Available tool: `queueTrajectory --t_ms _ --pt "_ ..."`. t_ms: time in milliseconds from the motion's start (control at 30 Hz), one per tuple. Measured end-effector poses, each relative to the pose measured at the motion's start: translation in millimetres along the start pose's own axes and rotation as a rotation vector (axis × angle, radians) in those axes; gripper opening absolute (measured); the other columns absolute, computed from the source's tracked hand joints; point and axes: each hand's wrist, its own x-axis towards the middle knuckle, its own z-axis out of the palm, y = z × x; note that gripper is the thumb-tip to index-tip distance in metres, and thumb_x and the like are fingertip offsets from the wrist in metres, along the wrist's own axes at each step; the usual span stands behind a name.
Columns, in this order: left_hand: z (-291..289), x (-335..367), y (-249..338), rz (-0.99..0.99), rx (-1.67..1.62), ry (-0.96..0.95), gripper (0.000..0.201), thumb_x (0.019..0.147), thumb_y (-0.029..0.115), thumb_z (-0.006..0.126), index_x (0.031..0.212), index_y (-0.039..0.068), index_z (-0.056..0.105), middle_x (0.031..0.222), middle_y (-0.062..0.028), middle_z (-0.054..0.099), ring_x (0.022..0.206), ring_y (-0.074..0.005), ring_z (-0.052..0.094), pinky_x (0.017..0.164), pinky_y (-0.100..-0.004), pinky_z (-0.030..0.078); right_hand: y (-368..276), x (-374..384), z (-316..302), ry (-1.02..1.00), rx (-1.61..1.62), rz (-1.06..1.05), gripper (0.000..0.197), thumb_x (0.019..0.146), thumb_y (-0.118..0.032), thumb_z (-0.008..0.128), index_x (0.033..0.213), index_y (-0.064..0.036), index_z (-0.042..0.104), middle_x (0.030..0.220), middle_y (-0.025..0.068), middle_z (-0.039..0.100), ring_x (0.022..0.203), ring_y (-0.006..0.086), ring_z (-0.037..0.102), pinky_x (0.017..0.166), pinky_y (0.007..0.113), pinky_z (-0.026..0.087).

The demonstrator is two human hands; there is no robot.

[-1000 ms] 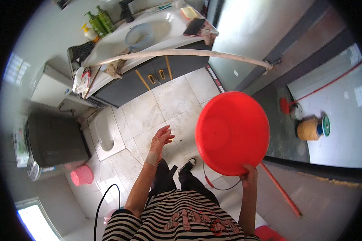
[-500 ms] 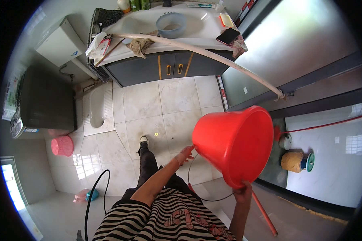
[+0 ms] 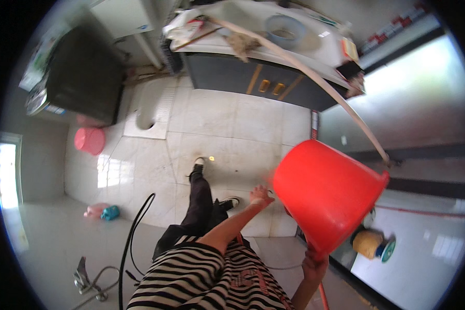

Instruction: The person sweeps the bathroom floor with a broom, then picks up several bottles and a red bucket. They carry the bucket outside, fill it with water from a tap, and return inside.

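Note:
A large red plastic bucket (image 3: 323, 191) is tipped on its side in the air to my right, its mouth turned away to the right and its base toward the middle of the room. My right hand (image 3: 315, 264) grips its rim from below, with the fingers partly hidden. Just left of the bucket's base, my left hand (image 3: 262, 196) is stretched out with its fingers apart, holding nothing. A small gap seems to lie between that hand and the bucket.
A squat toilet (image 3: 152, 111) is set into the tiled floor, with a pink basket (image 3: 90, 140) farther left. Ahead is a washbasin cabinet (image 3: 232, 75), a long pole (image 3: 315, 77) slanting across it. A black hose (image 3: 129, 243) loops at my left; a yellow-brown container (image 3: 368, 245) stands right.
The bucket has turned so that its mouth faces away and its side shows. My left hand has come off the bucket's base. The view has swung left, and a second shoe now shows.

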Motion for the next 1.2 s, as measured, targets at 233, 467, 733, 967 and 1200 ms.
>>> queueTrajectory --t_ms 233,467,733,967,1200 --pt "-8.7 25.6 -16.6 0.031 -0.616 -0.362 0.040 0.071 0.034 0.062 0.101 0.008 0.059 0.068 -0.0058 0.059 0.056 -0.0182 0.057 0.049 -0.0314 0.047 -12.6 -17.3 2.0 -0.060 -0.133 0.058 0.046 0.078 -0.018 0.054 0.116 0.0030 0.039 0.095 0.0182 0.048 0.074 0.0215 0.052 0.051 0.028 0.046" --pt "-82.1 -0.9 -34.8 0.245 -0.934 -0.307 0.031 0.075 0.034 0.062 0.086 0.006 0.056 0.070 -0.0027 0.057 0.047 -0.0098 0.046 0.041 -0.0250 0.038 -13.0 -4.9 -1.9 0.173 -0.524 -0.340 0.044 0.073 -0.013 0.057 0.113 0.0004 0.046 0.117 0.0114 0.048 0.104 0.0267 0.048 0.088 0.039 0.041" --pt "-170.0 -86.1 -10.5 0.387 -1.150 -0.458 0.021 0.084 0.016 0.056 0.100 0.004 0.057 0.086 -0.0063 0.062 0.048 -0.0044 0.042 0.045 -0.0183 0.035 -30.4 21.3 -32.8 0.162 -0.404 -0.284 0.053 0.064 -0.002 0.057 0.116 -0.0054 0.047 0.116 0.0076 0.051 0.102 0.0245 0.052 0.088 0.040 0.042" --pt "-181.9 -143.5 58.7 0.488 -1.159 -0.639 0.016 0.083 0.011 0.057 0.097 0.004 0.057 0.080 -0.0016 0.060 0.050 -0.0042 0.045 0.042 -0.0175 0.033 -35.2 2.2 -85.2 0.278 -0.599 -0.337 0.059 0.062 -0.001 0.055 0.120 -0.0043 0.043 0.112 0.0067 0.052 0.099 0.0232 0.054 0.083 0.038 0.047" --pt "-160.3 -146.0 60.2 0.445 -1.053 -0.586 0.010 0.084 0.009 0.055 0.093 0.005 0.055 0.081 -0.0004 0.058 0.056 -0.0049 0.052 0.045 -0.0175 0.037 -28.4 -8.6 -95.2 0.316 -0.636 -0.371 0.061 0.062 0.004 0.056 0.121 -0.0034 0.042 0.115 0.0095 0.051 0.102 0.0251 0.053 0.084 0.039 0.048"
